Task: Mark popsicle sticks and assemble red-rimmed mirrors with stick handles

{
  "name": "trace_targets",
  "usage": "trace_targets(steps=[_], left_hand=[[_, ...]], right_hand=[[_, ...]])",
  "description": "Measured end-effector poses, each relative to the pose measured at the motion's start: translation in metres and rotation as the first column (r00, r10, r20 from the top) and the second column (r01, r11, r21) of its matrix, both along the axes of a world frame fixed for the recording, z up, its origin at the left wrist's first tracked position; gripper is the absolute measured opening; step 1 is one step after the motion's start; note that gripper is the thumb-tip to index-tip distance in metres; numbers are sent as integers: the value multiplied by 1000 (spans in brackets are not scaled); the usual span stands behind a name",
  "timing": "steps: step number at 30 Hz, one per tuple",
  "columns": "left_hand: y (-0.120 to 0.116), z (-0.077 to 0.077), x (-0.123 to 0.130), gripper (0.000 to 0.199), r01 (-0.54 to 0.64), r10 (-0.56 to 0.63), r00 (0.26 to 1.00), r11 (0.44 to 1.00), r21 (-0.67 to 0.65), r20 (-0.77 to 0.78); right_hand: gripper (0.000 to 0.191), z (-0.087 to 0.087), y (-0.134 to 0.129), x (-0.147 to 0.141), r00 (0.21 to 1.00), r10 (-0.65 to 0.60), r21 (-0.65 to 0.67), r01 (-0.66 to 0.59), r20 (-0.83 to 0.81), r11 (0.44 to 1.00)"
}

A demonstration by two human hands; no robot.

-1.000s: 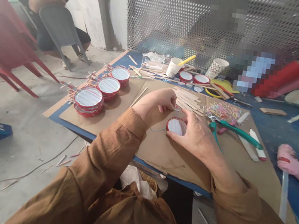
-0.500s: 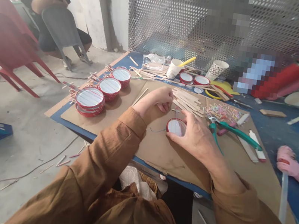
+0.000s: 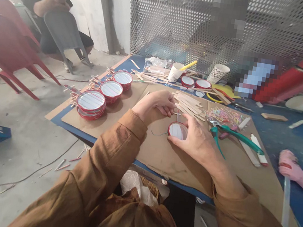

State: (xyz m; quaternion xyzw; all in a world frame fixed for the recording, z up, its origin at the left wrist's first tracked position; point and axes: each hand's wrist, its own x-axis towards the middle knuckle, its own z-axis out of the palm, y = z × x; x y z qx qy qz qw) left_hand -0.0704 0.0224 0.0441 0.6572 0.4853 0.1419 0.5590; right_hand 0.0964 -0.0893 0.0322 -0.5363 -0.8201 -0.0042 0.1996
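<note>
The right hand grasps a red-rimmed tin from its right side, thumb at the near edge and fingers bent over the far edge. The left hand is just beyond the tin and to its left, fingers curled near the short neck; whether they pinch anything, I cannot tell. The neck points away from the body, so the long axis runs roughly fore and aft, its far end lying between the two hands. The right hand is the nearer, touching the tin; its forearm slants in from the near right, while the left wrist bends inward, palm hidden.

A thin wire trails left from the tin over the cardboard (easy to miss, being so fine). Beyond the hands lie flat wooden sticks; right of those, coloured bands and green-handled pliers. Well apart to the left stand stacked tins with necks.
</note>
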Motion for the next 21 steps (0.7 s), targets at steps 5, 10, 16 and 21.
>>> trace_targets(steps=[5, 10, 16, 21], left_hand=[[0, 0, 0, 5, -16, 17, 1000, 999, -30, 26], [0, 2, 0, 5, 0, 1, 1000, 999, -50, 13], [0, 4, 2, 5, 12, -13, 999, 1000, -27, -40], [2, 2, 5, 13, 23, -23, 999, 1000, -10, -32]], right_hand=[[70, -1, 0, 1, 1000, 9, -5, -9, 3, 1000], [73, -1, 1, 1, 1000, 0, -11, 0, 18, 1000], [67, -1, 1, 1, 999, -5, 1, 5, 37, 1000], [69, -2, 1, 1, 1000, -4, 0, 4, 24, 1000]])
